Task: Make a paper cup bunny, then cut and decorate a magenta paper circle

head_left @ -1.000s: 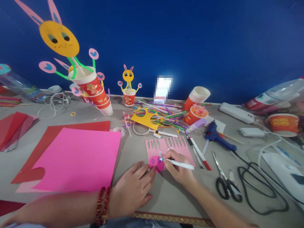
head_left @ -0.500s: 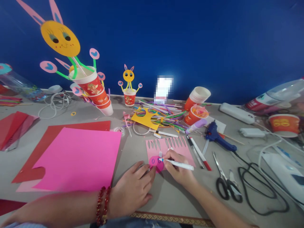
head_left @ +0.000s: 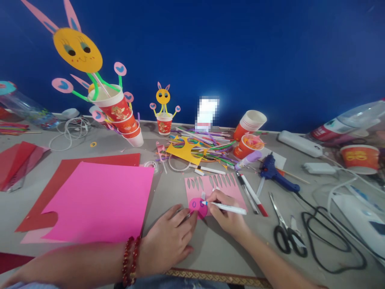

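My right hand [head_left: 227,212] is closed round a white marker [head_left: 230,208], its blue tip resting on a small bright pink paper circle [head_left: 197,212]. Two blue outlined ovals show on the circle, side by side. The circle overlaps a light pink sheet [head_left: 221,188] that has a row of leaf-shaped cutouts along its top. My left hand [head_left: 171,237] lies palm down with fingers stretched out, fingertips at the circle's left edge. Something thin and dark shows by those fingertips, too small to name. A red bead bracelet circles the left wrist.
Large bright pink paper [head_left: 105,200] lies left over red paper. At right are scissors [head_left: 284,228], a blue glue gun [head_left: 275,172] with a looping black cord, and pens [head_left: 254,194]. Behind lie coloured pipe cleaners [head_left: 210,144], paper cups [head_left: 249,122] and a small cup figure [head_left: 164,108].
The second blue oval is more fully outlined. The marker and right hand have shifted very slightly to the right; my left hand stays in place.
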`<state>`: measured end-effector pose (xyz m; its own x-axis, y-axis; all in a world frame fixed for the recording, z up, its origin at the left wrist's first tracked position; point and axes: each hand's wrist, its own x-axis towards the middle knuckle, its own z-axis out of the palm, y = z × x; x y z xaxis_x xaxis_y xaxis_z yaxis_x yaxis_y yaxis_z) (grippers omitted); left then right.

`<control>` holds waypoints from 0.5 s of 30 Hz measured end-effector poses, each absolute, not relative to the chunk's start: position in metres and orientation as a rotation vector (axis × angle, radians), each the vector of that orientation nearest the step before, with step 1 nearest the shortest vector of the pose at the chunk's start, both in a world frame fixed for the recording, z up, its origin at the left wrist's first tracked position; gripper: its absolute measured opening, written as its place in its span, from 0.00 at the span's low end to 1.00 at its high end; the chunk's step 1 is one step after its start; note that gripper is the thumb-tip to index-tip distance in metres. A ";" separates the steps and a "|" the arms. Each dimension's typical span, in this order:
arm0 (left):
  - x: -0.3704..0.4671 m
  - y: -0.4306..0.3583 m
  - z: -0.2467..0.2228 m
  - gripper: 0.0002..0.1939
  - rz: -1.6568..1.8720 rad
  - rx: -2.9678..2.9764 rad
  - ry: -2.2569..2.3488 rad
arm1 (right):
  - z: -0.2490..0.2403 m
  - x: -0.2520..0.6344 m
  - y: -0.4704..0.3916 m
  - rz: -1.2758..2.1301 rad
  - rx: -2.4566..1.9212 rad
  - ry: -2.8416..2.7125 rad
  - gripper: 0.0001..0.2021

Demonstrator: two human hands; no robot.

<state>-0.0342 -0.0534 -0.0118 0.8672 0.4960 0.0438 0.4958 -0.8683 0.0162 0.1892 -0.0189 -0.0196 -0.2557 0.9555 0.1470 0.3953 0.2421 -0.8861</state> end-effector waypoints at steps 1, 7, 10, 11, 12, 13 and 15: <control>-0.034 -0.053 -0.012 0.24 0.076 3.034 0.802 | -0.019 0.189 -0.019 0.971 -1.251 -1.794 0.07; -0.034 -0.053 -0.012 0.24 0.049 3.045 0.804 | -0.019 0.189 -0.019 0.941 -1.254 -1.793 0.07; -0.033 -0.053 -0.012 0.24 0.057 3.042 0.812 | -0.020 0.189 -0.019 0.937 -1.259 -1.791 0.07; -0.033 -0.053 -0.012 0.24 0.065 3.042 0.809 | -0.020 0.189 -0.019 0.940 -1.255 -1.796 0.07; -0.033 -0.053 -0.012 0.24 0.075 3.043 0.808 | -0.020 0.189 -0.019 0.943 -1.252 -1.800 0.07; -0.033 -0.053 -0.013 0.24 0.080 3.043 0.807 | -0.020 0.189 -0.019 0.943 -1.249 -1.802 0.08; -0.033 -0.053 -0.013 0.24 0.085 3.042 0.808 | -0.020 0.189 -0.019 0.941 -1.246 -1.802 0.08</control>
